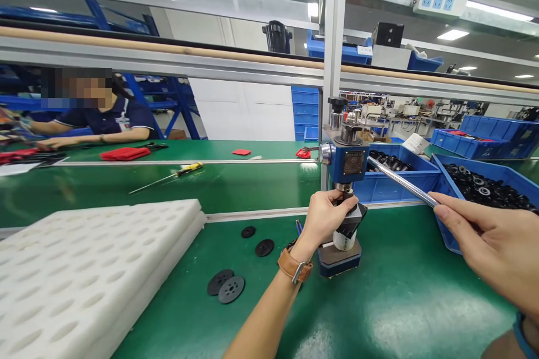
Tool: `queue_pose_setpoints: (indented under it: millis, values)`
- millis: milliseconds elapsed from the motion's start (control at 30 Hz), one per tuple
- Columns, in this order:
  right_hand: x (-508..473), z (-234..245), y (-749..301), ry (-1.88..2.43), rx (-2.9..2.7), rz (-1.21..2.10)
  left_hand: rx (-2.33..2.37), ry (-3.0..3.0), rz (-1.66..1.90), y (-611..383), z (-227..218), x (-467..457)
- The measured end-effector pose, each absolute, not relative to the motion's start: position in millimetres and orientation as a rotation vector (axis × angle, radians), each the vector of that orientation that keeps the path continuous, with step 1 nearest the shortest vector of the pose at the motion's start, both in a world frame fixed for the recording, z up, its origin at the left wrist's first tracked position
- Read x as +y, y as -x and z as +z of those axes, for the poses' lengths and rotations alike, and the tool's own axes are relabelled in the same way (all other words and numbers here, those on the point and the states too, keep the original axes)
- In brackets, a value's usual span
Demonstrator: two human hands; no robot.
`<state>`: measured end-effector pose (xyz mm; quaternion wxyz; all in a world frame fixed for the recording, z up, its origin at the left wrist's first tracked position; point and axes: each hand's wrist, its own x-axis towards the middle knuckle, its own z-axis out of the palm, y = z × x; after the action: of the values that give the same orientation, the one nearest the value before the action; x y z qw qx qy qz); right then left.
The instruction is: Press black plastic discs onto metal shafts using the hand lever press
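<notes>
A small blue hand press (345, 160) stands on the green bench on a dark base (339, 261). My left hand (326, 216) is closed around a black and white part (349, 230) sitting under the press ram. A brown watch strap is on that wrist. My right hand (488, 238) grips the end of the press's long steel lever (400, 182), fingers wrapped over it.
Several black discs (231, 289) lie on the green mat left of the press. A white foam tray (84, 269) with round pockets fills the left. Blue bins (484, 185) of black parts stand at the right. A screwdriver (177, 174) lies beyond; another person sits at the far left.
</notes>
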<state>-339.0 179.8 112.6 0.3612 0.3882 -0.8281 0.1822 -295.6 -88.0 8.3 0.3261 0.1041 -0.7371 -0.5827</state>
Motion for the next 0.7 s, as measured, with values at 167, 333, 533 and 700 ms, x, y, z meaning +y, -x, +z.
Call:
queue_pose_setpoints:
  millis: [167, 333, 533, 700]
  values:
    - [177.2, 103.2, 330.4, -0.994, -2.023, 0.447, -1.917, -0.286, -1.555, 293.9, 10.4, -86.7]
    - [173.1, 97.7, 327.1, -0.938, -1.984, 0.552, -1.926, -0.305, -1.55, 292.9, 12.9, -85.5]
    - [164.9, 72.4, 322.7, -0.883, -1.978, 0.764, -1.925, -0.304, -1.56, 292.5, 11.3, -86.4]
    - [172.9, 78.1, 334.3, -0.999, -2.097, 0.658, -1.931, -0.303, -1.569, 292.7, 10.9, -86.9]
